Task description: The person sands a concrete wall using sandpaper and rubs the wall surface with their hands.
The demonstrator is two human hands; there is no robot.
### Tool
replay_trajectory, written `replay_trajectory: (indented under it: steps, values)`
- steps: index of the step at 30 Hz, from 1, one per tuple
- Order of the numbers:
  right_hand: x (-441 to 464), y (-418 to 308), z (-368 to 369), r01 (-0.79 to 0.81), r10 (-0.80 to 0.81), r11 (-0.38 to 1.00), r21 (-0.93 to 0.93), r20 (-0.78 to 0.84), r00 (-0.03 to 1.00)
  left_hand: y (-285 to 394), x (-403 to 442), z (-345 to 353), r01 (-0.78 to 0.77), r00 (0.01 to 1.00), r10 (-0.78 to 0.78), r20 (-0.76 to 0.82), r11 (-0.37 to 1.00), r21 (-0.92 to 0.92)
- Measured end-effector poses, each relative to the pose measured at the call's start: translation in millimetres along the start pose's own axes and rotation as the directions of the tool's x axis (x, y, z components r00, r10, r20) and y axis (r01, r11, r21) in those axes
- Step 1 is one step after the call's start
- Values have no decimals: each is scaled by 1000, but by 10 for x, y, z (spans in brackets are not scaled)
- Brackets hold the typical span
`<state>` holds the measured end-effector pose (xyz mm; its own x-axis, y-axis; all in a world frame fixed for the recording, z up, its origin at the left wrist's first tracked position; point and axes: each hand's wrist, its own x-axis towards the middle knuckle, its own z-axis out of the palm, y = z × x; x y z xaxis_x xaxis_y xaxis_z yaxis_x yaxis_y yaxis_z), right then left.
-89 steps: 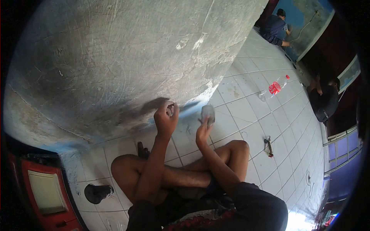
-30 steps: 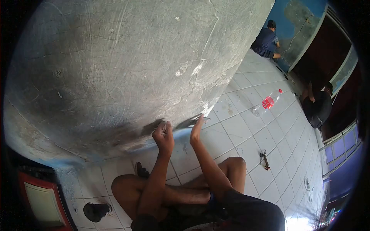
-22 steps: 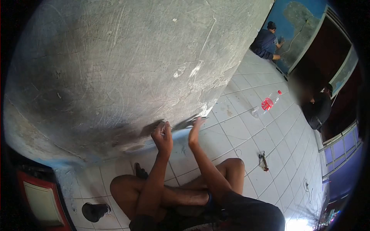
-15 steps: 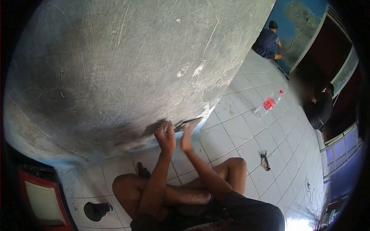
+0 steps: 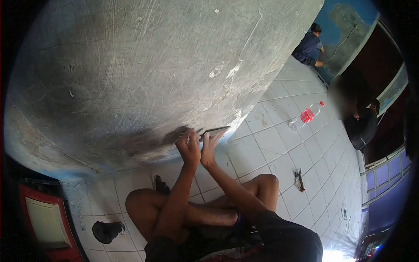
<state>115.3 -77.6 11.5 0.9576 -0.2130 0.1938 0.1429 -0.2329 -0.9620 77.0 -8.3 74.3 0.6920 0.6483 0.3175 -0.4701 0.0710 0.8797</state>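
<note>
The grey, scraped wall [image 5: 166, 65] rises in front of my crossed legs, with a blue strip along its foot. My left hand [image 5: 188, 144] is closed close to the wall base; what it holds is too small to make out. Right beside it, my right hand [image 5: 210, 146] presses a flat grey pad [image 5: 217, 130] to the lower wall near its right corner, fingers stretched along the pad. The two wrists nearly touch.
On the white tiled floor [image 5: 279, 148] are a red-labelled plastic bottle [image 5: 307, 115], a small metal tool [image 5: 299, 180], a black cup-like object [image 5: 107, 232] and a cable [image 5: 345, 212]. A red-framed panel [image 5: 48, 218] stands left. People sit farther back, right.
My right hand has turned from a raised position at the wall corner and moved left, next to my left hand. The pad now shows clearly against the wall. The left hand stays closed.
</note>
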Motion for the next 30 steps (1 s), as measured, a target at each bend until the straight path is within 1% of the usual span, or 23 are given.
replay_trajectory:
  steps: [1,2,3,5,6,7,9,10,11,13,14,15,17,18,19,21,22,24,26,27,28,29,30]
  values:
    - [-85,-112,-11,4,-1,999,-34,97,995,3,25,20,-6,1000,7,-10,1000,22]
    - [150,93,0,-46,47,998,51,-13,999,-10,39,8,-10,1000,10,-8,1000,25]
    - [354,159,-62,-49,50,997,55,-10,999,-40,46,-16,-2,1000,2,-16,1000,20]
    - [596,331,-214,-182,211,949,257,-90,973,-40,-25,-63,25,999,-24,-32,999,22]
    - [535,739,-66,59,-71,989,-134,-87,994,-2,-41,-54,52,998,-52,-36,999,2]
    - [376,570,-63,60,-73,990,-131,-92,993,23,-24,-31,72,997,-72,-34,997,-23]
    - [167,316,-109,36,-37,999,29,27,999,27,23,6,28,1000,-28,-11,999,-26]
    - [310,381,-145,-36,40,990,137,-26,999,22,36,2,-10,1000,10,6,1000,-23]
    - [430,371,-198,-40,43,990,137,-22,999,11,29,-8,-8,1000,8,4,1000,-20]
    - [567,409,-298,-181,181,955,234,19,983,31,-11,-11,78,996,-78,-34,997,-3]
    - [379,463,-222,-25,23,997,69,26,999,17,-5,-6,76,997,-76,-32,997,-3]
    - [179,456,-149,139,-136,986,-93,33,990,-21,-8,-3,44,999,-44,-16,999,17]
    - [-55,83,-153,-6,12,1000,-22,254,967,-27,-8,29,11,1000,-11,4,999,34]
    - [278,505,-2,-71,63,969,237,41,997,14,-4,33,-1,1000,1,10,1000,22]
    - [429,458,4,-73,65,968,239,42,997,31,-10,24,-10,1000,10,13,1000,11]
    - [504,280,-78,-179,230,940,290,-151,961,28,-82,-29,0,1000,0,9,1000,20]
    - [356,207,-15,-207,214,974,89,-77,974,33,-49,-30,-12,1000,12,10,1000,19]
    - [26,128,33,-29,33,994,-103,33,999,19,14,4,-20,1000,20,6,1000,-12]
    - [64,-16,-60,-61,64,988,-140,19,998,-42,23,-28,-15,1000,15,1,999,-32]
    - [308,-4,-176,-170,176,953,251,-2,984,-77,40,-55,-47,999,47,-5,999,-11]
    - [421,53,-242,-244,292,761,601,19,956,-99,25,-83,-72,997,72,-9,997,12]
    - [348,290,-208,-254,302,763,595,20,953,-76,-14,-98,-60,998,60,-11,998,17]
    - [288,613,-107,-68,80,942,330,-20,997,-26,-1,-73,-53,999,53,-5,999,-4]
